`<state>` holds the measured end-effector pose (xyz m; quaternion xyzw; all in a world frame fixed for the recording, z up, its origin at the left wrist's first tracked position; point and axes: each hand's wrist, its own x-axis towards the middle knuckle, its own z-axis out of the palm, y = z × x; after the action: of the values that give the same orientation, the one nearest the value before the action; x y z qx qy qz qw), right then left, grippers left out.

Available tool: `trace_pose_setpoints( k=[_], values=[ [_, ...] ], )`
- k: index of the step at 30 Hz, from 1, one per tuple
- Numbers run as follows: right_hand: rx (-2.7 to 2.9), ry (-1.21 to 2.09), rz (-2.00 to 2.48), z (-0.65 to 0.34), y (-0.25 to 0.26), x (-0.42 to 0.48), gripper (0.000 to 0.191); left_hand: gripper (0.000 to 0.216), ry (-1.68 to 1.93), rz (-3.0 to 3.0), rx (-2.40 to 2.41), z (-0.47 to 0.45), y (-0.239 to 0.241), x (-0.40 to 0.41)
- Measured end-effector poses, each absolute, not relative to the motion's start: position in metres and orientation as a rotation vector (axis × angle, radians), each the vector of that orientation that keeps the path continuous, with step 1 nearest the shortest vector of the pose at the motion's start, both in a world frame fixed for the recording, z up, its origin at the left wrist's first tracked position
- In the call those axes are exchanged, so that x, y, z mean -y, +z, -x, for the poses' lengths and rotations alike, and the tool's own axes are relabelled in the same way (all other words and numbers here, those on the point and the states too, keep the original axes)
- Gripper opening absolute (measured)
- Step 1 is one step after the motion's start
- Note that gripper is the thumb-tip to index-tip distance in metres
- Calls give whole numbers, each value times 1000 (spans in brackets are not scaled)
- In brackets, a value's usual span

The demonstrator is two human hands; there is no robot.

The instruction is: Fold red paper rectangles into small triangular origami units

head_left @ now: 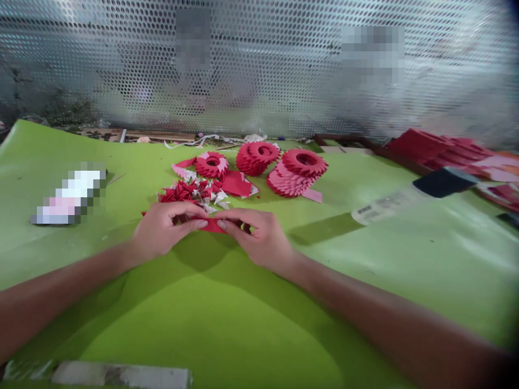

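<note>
Both sets of fingers set in a narrow pinch: your left hand (164, 228) and right hand (255, 233) each grip one end of a red paper strip (213, 225). Strip is short, narrow, evenly red, lying crosswise between your thumbs; its ends are covered by your fingers, and any fold lines are too small to tell. You hold it just on the near side of the pile of folded paper pieces (184, 191), red and white, pointed. Right of that pile: red paper sheets (236, 183). Behind it: small paper ring (212, 172), red with pink. Farther right of the pile: two larger ring stacks, one red (251, 162), one pink with red top (290, 178).
</note>
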<state>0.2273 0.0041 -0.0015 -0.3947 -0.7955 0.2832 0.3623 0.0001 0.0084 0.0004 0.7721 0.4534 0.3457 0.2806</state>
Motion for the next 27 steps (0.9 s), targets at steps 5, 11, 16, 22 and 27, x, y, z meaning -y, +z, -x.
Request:
trace_pose_setpoints(
  k=[5,11,16,22,27],
  values=[
    [2061,703,1037,-228,-4,-5,21,23,941,-2077,-1211,0,0,-8],
    [2072,708,1019,-229,-5,-5,21,22,929,-2078,-1227,1,0,-9],
    [2079,696,1023,-228,-4,-5,21,23,948,-2081,-1215,1,-1,-9],
    [2068,690,1018,-229,-4,-4,21,21,958,-2064,-1207,1,-1,-8],
    [2052,713,1023,-228,-3,-4,20,20,954,-2067,-1212,1,0,-8]
  ],
)
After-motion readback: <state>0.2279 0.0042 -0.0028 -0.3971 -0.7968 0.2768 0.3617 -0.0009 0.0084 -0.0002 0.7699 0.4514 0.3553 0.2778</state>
